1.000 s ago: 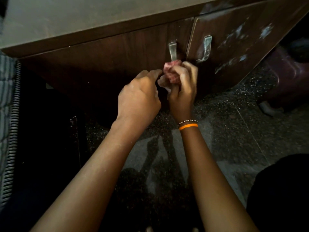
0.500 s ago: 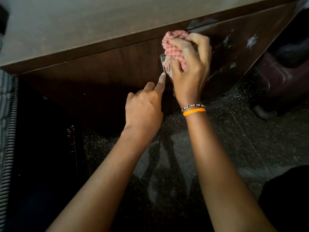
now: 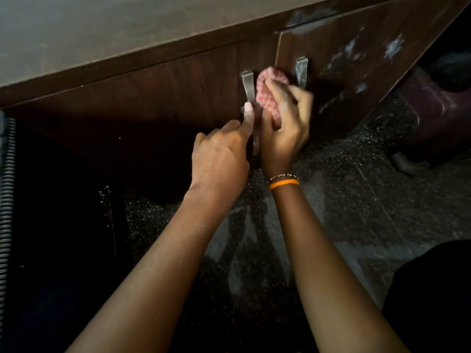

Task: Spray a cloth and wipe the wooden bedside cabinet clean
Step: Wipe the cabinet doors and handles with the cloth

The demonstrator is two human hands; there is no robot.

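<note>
The dark wooden bedside cabinet (image 3: 158, 93) fills the top of the view, with two doors and two metal handles. My right hand (image 3: 285, 131) grips a bunched red-and-white checked cloth (image 3: 267, 95) and presses it on the door front between the left handle (image 3: 247, 85) and the right handle (image 3: 302, 71). My left hand (image 3: 221, 159) has its index finger stretched out, the tip resting at the lower end of the left handle. The right door (image 3: 356, 54) carries whitish smears. No spray bottle is in view.
A speckled dark stone floor (image 3: 356, 200) lies under the cabinet. A dark maroon object (image 3: 433, 118) stands at the right. A ribbed hose or cushion edge (image 3: 6, 200) runs down the far left. Dark cloth (image 3: 433, 289) sits at the lower right.
My right hand has brought the cloth down from the cabinet's top edge to the spot between the two handles. My left index finger stays at the left handle.
</note>
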